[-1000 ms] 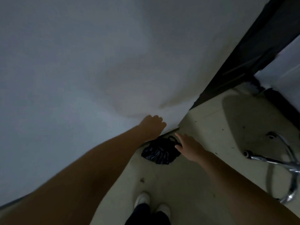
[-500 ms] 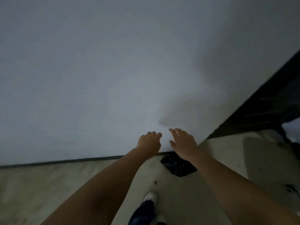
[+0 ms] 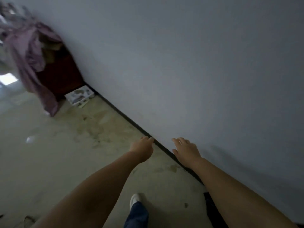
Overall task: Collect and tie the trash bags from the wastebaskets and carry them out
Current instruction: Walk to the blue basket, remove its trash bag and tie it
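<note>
My left hand (image 3: 142,148) hangs in the air over the floor by the baseboard, fingers loosely curled and holding nothing. To its right, my right hand (image 3: 185,150) is stretched out in front of the wall with its fingers spread and empty. A black trash bag (image 3: 211,211) lies on the floor against the wall at the bottom right. It is mostly hidden under my right forearm, and neither hand touches it.
A grey wall (image 3: 197,71) fills the right side, with a dark baseboard (image 3: 125,115) along the pale floor. At far left stands a dark red cabinet (image 3: 60,76) draped with purple cloth (image 3: 29,51), a white printed box (image 3: 79,96) beside it. My white shoe (image 3: 135,199) is below.
My right hand has lifted away from the black bag, and both hands are now raised and empty. The view has swung left, so the bag has slid to the bottom right.
</note>
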A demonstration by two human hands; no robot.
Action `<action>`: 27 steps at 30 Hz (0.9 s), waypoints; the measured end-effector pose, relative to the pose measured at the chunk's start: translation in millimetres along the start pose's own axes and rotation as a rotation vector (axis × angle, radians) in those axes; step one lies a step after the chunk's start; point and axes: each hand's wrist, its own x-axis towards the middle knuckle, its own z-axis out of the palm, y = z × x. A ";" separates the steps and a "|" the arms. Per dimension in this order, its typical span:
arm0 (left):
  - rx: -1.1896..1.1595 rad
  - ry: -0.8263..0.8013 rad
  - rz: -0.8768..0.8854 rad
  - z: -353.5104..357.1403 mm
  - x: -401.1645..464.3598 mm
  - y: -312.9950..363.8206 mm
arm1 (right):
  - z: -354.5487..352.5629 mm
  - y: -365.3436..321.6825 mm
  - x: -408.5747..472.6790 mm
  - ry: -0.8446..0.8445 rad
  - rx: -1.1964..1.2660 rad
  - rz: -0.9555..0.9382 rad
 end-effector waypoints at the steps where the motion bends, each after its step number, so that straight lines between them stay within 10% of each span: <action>1: -0.019 0.011 -0.043 -3.1 -8.2 -19.5 | -1.9 -19.5 9.9 -0.010 -0.012 -0.045; 27: -0.244 0.048 -0.739 -73.9 -180.0 -526.5 | 55.1 -584.9 240.4 -0.238 -0.291 -0.711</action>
